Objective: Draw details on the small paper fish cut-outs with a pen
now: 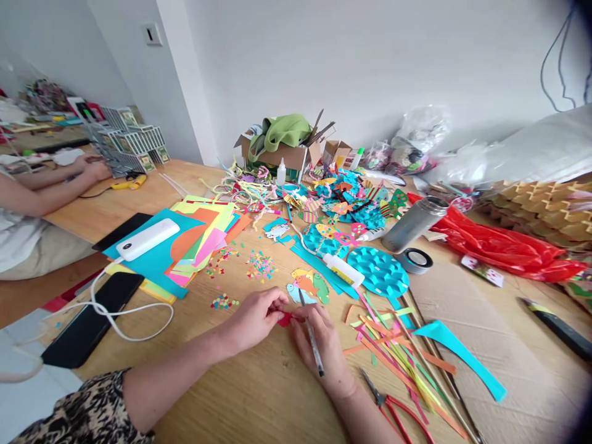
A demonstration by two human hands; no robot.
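Observation:
My left hand (256, 317) pinches the left side of a small red paper piece (285, 320), mostly covered by fingers. At its other side, my right hand (319, 339) has its fingertips on the paper and also keeps a clear-barrelled pen (316, 350) between its fingers. Just beyond both hands lie several fish paper cutouts, among them an orange fish (305, 283), a green fish (320, 287) and a light blue fish (296, 295). Red-handled scissors (383, 399) rest to the right of my right forearm.
Coloured paper strips (393, 345) and a cardboard sheet (467, 308) lie right. A glue bottle (343, 271), blue round paper pieces (377, 271) and a steel flask (414, 223) stand or lie beyond. Left are paper sheets (160, 271), a white power bank (148, 239) and another person's hands (92, 169).

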